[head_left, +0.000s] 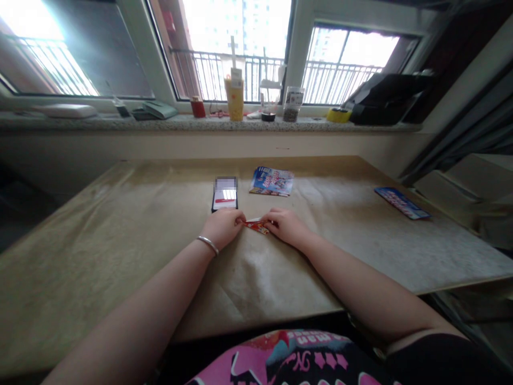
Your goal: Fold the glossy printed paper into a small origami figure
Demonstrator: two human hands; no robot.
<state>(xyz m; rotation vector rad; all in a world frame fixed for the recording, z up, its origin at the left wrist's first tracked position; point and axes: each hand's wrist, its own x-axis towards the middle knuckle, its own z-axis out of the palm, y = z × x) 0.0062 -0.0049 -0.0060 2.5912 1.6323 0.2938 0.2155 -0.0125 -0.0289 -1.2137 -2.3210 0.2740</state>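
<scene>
Between my hands, low over the table, is a small folded piece of printed paper [256,226], red and yellow with a white edge. My left hand [225,225] pinches its left end with the thumb and fingertips. At the right end, the fingers of my right hand [282,224] are closed on the same paper. Just beyond my left hand lies a phone [225,193] with its screen lit; the hand covers its near edge. A stack of blue printed leaflets [272,181] lies a little farther off, beyond the paper.
A brownish cover lies over the wide table [160,192]. More blue leaflets [402,203] rest near its right edge. On the windowsill [160,124] stand a yellow drink cup [234,99], a red jar [197,107], a roll of yellow tape [339,115] and a black bag [385,99].
</scene>
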